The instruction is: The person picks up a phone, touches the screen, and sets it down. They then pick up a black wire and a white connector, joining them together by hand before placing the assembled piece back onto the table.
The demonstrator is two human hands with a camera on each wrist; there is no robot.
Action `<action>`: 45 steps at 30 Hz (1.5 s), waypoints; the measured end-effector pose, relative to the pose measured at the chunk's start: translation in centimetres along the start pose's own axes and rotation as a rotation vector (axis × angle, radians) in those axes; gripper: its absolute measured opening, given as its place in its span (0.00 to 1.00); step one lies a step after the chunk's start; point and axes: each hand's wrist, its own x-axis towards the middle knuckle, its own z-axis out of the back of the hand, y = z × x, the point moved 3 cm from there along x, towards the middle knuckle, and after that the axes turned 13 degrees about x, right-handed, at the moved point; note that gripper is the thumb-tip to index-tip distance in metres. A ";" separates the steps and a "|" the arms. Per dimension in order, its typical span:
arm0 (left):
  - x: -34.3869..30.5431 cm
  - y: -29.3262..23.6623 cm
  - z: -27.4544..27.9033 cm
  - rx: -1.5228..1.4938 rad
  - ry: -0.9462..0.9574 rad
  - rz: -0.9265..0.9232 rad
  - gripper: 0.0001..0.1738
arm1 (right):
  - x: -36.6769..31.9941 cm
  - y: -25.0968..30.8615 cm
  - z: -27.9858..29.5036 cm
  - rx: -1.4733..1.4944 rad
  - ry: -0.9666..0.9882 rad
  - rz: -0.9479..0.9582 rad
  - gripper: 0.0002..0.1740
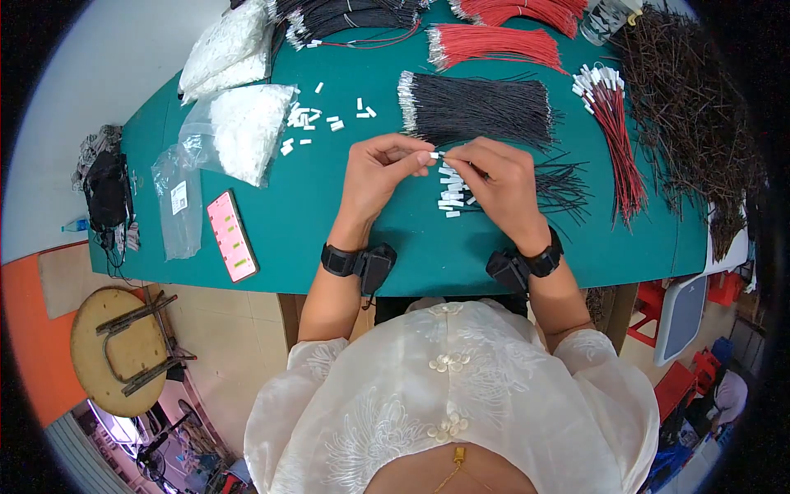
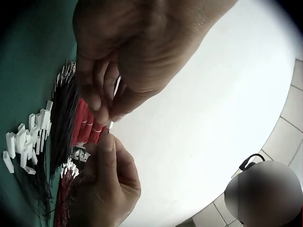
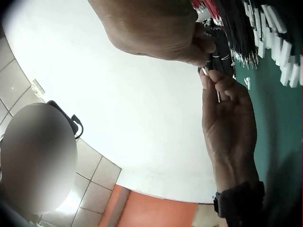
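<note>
The left hand [image 1: 374, 177] pinches a small white connector [image 1: 435, 155] between thumb and fingertips. Facing it, the right hand [image 1: 504, 185] pinches a thin dark wire whose end meets the connector. In the left wrist view the white piece [image 2: 111, 125] shows between both hands' fingertips. The right wrist view shows the left hand [image 3: 229, 113] with the white piece [image 3: 205, 71] at its thumb tip. Below the hands lie several black wires with white connectors [image 1: 452, 198] on their ends. Just behind them is a bundle of loose black wires [image 1: 481, 107].
Red wire bundles [image 1: 498, 47] lie at the back, and red-black wires with white ends [image 1: 617, 148] to the right. Loose white connectors [image 1: 304, 118] and a bag of them [image 1: 243, 132] are at left, near a pink case [image 1: 232, 235]. A brown wire heap [image 1: 691, 107] stands far right.
</note>
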 end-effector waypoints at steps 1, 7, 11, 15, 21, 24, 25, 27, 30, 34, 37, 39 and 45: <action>0.0 0.0 0.0 0.000 0.000 0.000 0.08 | 0.0 0.0 0.0 -0.003 0.001 -0.001 0.06; 0.0 0.0 -0.3 -0.001 0.002 0.021 0.08 | -0.1 -0.1 0.0 -0.006 -0.001 -0.005 0.06; 0.0 0.3 -0.4 -0.014 0.010 0.030 0.07 | -0.1 -0.1 0.0 0.003 0.008 -0.016 0.06; 0.0 0.4 -0.1 -0.068 0.019 0.047 0.07 | -0.1 0.1 -0.2 0.009 0.014 -0.024 0.06; 0.1 0.7 -0.2 -0.056 0.017 0.054 0.07 | -0.2 0.0 -0.2 0.010 -0.005 -0.006 0.06; 0.1 0.8 -0.1 -0.137 0.032 0.058 0.07 | -0.1 0.1 -0.1 0.043 -0.013 -0.033 0.06; 0.1 0.7 -0.1 -0.136 0.032 0.056 0.07 | 0.0 0.1 -0.1 0.061 -0.020 -0.045 0.05; -0.1 0.3 -0.3 -0.084 0.001 0.039 0.07 | -0.1 0.1 -0.3 0.049 -0.024 -0.035 0.05; 0.0 0.2 -0.4 -0.068 -0.003 0.036 0.07 | -0.2 0.1 -0.3 0.021 -0.026 -0.019 0.05; -0.1 0.4 -0.2 -0.095 0.004 0.058 0.07 | -0.1 0.2 -0.3 0.054 -0.041 -0.043 0.05; 0.0 0.5 -0.3 -0.133 -0.007 0.066 0.07 | 0.0 0.2 -0.2 0.059 -0.045 -0.032 0.05; 0.0 0.5 -0.5 -0.130 0.001 0.072 0.07 | 0.0 0.3 -0.3 0.034 -0.047 -0.015 0.05; -0.1 0.5 -0.6 -0.135 0.035 0.080 0.07 | -0.2 0.4 -0.3 -0.007 -0.041 0.025 0.05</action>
